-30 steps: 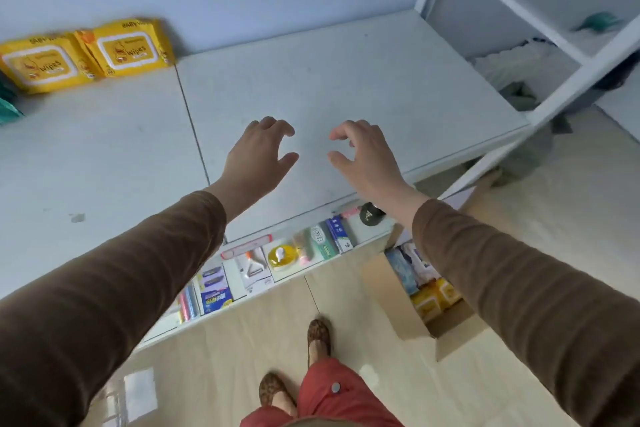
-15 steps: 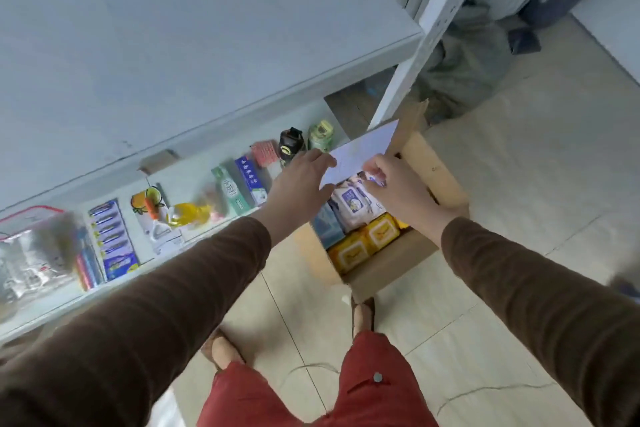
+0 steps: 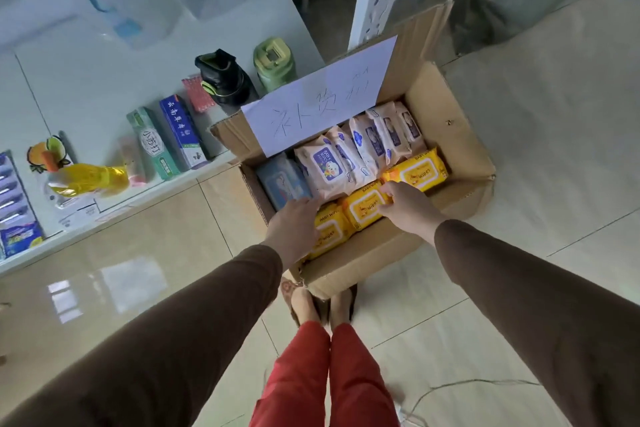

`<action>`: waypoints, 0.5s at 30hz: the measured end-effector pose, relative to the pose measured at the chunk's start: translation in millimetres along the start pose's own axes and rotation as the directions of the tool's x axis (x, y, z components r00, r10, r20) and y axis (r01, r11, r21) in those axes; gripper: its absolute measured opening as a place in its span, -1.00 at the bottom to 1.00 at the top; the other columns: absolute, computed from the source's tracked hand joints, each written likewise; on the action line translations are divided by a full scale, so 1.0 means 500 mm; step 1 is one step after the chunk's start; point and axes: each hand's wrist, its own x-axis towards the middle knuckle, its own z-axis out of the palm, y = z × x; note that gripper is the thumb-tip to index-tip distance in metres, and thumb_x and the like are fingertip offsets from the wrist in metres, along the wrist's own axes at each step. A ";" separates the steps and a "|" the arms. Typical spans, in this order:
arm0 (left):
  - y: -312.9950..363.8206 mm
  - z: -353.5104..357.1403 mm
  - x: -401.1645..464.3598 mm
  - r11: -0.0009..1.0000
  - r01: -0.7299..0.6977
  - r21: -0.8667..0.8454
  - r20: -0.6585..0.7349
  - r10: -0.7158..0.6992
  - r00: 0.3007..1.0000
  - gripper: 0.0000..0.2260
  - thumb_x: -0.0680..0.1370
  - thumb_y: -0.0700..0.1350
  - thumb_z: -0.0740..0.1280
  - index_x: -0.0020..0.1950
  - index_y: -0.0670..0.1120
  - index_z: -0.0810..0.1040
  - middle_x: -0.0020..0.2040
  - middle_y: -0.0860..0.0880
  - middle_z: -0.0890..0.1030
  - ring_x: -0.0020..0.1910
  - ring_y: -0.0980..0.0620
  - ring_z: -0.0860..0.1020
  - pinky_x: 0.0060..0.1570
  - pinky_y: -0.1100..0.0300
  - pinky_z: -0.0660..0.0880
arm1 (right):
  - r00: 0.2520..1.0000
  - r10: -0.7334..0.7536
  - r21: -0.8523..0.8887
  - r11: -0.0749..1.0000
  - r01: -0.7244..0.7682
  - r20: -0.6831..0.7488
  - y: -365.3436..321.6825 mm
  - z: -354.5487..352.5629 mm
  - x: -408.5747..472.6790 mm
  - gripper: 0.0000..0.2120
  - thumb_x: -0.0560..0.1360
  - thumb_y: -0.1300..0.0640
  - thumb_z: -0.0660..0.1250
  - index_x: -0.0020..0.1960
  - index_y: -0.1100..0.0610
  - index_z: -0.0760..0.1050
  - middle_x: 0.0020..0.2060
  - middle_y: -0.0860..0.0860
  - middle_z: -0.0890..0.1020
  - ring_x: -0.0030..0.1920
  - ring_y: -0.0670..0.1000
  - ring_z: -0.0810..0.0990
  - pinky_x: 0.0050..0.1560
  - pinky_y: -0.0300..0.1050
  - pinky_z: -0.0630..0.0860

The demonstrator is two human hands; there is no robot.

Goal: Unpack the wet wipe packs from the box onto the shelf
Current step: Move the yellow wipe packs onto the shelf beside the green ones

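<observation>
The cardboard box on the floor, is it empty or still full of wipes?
Still nearly full. The cardboard box holds a row of pale wipe packs and yellow wipe packs, filling most of it.
</observation>
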 end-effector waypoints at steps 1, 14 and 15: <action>-0.005 0.028 0.020 1.000 0.025 0.012 0.024 -0.026 0.999 -0.56 0.56 -0.06 0.33 0.42 -0.05 0.37 0.29 -0.04 0.46 0.30 -0.08 0.43 0.22 -0.02 0.48 | 0.999 0.021 -0.005 1.000 -0.021 0.030 0.014 0.014 0.027 -0.50 0.60 0.06 0.31 0.50 0.14 0.33 0.40 0.10 0.45 0.33 0.11 0.49 0.20 -0.05 0.45; -0.044 0.262 0.158 0.984 0.176 0.022 0.135 -0.177 0.975 -0.60 0.55 -0.07 0.33 0.36 -0.08 0.36 0.32 -0.09 0.44 0.32 -0.12 0.44 0.24 0.01 0.42 | 0.954 0.255 0.101 0.957 -0.272 0.156 0.136 0.180 0.266 -0.06 0.41 0.04 0.56 0.57 0.22 0.07 0.49 0.19 0.31 0.45 0.19 0.36 0.35 0.04 0.41; -0.047 0.268 0.161 0.982 0.188 0.018 0.151 -0.188 0.970 -0.57 0.54 -0.04 0.36 0.37 -0.08 0.35 0.33 -0.10 0.44 0.32 -0.13 0.43 0.25 0.00 0.41 | 0.953 0.255 0.127 0.953 -0.276 0.163 0.139 0.187 0.274 -0.02 0.40 0.05 0.57 0.58 0.20 0.04 0.50 0.17 0.30 0.46 0.19 0.35 0.36 0.03 0.39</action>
